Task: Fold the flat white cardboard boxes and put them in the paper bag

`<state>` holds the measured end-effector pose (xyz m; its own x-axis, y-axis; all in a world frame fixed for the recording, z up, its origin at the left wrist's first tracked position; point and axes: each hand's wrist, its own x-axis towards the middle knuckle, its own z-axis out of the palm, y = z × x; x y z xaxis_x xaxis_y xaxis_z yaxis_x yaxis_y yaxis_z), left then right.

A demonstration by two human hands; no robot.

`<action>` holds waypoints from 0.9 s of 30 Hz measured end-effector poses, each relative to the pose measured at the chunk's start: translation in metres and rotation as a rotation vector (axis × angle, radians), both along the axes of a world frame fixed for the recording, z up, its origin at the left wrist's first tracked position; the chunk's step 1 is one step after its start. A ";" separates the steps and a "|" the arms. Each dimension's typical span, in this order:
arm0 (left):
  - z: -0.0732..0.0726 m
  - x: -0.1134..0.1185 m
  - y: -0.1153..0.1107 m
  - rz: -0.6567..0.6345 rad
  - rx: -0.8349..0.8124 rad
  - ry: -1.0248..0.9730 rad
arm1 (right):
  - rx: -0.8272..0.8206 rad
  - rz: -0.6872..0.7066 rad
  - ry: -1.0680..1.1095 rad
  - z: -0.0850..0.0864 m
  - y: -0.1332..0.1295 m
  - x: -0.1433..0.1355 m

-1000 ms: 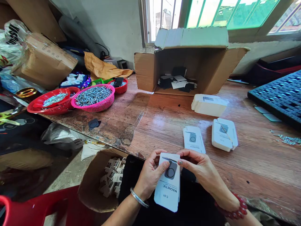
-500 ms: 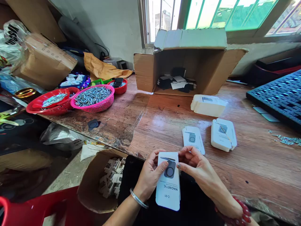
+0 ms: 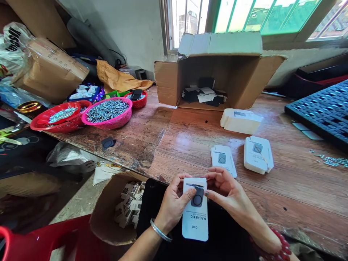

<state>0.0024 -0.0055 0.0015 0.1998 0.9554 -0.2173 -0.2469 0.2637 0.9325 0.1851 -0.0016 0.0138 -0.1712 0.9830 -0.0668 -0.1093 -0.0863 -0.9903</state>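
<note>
**Listener:** Head camera view, looking down over a wooden table [image 3: 190,145]. What are the person's hands doing?

**Describer:** Both hands meet at the near table edge, over a dark lap. The left hand [image 3: 174,203] grips the left edge of a white carton sleeve [image 3: 194,217], thumb lying across its front. The right hand [image 3: 227,192] pinches the sleeve's top right corner, fingers curled behind it. The sleeve stands upright between them, its printed face towards the camera, showing a dark ring-shaped picture and the word "MAGNETIC".

**Listener:** What lies close to the hands?

**Describer:** Just beyond the right hand, a flat white carton [image 3: 223,159] of the same print lies on the table. Further out and to the right sits a thicker bundle of cartons [image 3: 258,154], and beyond that a taller white stack [image 3: 240,121]. Below and left of the left hand, off the table edge, an open cardboard box [image 3: 116,210] holds a jumble of small white packs.

**Listener:** And farther off?

**Describer:** Well beyond both hands, a large cardboard box [image 3: 217,69] lies on its side with black and white pieces inside. Far to the left of the left hand, a pink basket [image 3: 107,112] and a red basket [image 3: 58,117] hold small metal parts. Far to the right, a dark blue grid tray [image 3: 323,108] rests on the table. A silver bangle [image 3: 161,230] circles the left wrist; red beads [image 3: 280,246] circle the right.
</note>
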 end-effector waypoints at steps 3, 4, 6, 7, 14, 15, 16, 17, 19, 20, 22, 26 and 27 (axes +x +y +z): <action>0.001 0.000 0.000 0.005 0.008 -0.002 | 0.108 0.048 -0.099 0.000 -0.001 0.001; 0.001 0.000 -0.001 0.007 0.018 0.000 | 0.136 0.058 -0.135 -0.001 -0.001 0.002; 0.000 0.001 -0.001 0.015 0.035 0.008 | 0.168 0.052 -0.181 -0.002 -0.001 0.002; -0.001 0.002 -0.001 0.022 0.036 0.011 | 0.162 0.048 -0.189 -0.003 -0.001 0.001; 0.001 0.002 0.000 0.000 -0.003 -0.041 | 0.081 -0.072 -0.251 -0.005 0.000 -0.004; 0.002 0.002 0.001 -0.017 -0.021 -0.065 | 0.066 -0.094 -0.243 -0.005 0.000 -0.005; 0.003 0.001 0.001 -0.028 -0.035 -0.082 | 0.049 -0.104 -0.230 -0.005 0.000 -0.005; 0.003 0.000 0.001 -0.031 -0.040 -0.082 | 0.035 -0.108 -0.216 -0.004 0.001 -0.005; 0.003 -0.001 0.000 -0.009 -0.013 -0.037 | 0.031 -0.121 -0.205 -0.005 0.001 -0.006; 0.002 -0.001 0.000 0.005 0.007 -0.005 | 0.038 -0.134 -0.207 -0.006 0.001 -0.007; 0.000 -0.001 -0.002 0.027 0.027 0.040 | 0.043 -0.148 -0.208 -0.009 0.000 -0.010; -0.003 -0.004 -0.003 0.019 0.008 0.037 | 0.010 -0.101 -0.177 -0.016 -0.003 -0.020; -0.003 -0.008 -0.002 0.007 0.002 0.040 | 0.005 -0.073 -0.174 -0.017 -0.004 -0.022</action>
<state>-0.0061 -0.0077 -0.0017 0.1841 0.9573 -0.2229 -0.2112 0.2600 0.9422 0.1628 -0.0058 -0.0030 -0.0859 0.9927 -0.0844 0.0582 -0.0796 -0.9951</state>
